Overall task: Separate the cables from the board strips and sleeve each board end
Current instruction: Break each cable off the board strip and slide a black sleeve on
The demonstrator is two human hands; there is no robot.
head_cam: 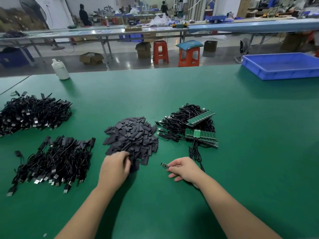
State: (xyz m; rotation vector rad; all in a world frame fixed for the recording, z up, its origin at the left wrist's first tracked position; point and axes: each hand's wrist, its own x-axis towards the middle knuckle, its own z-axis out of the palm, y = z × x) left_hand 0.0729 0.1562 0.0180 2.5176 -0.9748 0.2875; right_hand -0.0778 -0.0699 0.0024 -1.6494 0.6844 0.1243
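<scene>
A heap of flat black sleeves [133, 135] lies mid-table. My left hand [114, 167] reaches into its near edge, fingers curled among the sleeves; motion blur hides whether it holds one. My right hand [183, 167] pinches a small green board end [165, 165] whose black cable [196, 152] trails back to the right. Green board strips [201, 135] with cables attached lie on a tangle of black cables [179, 121] beyond that hand.
Two piles of sleeved cables lie at left, one near [55, 161] and one far [32, 114]. A white bottle [60, 69] stands at the table's far left edge. A blue tray [283, 66] sits far right. Red stools and benches stand beyond.
</scene>
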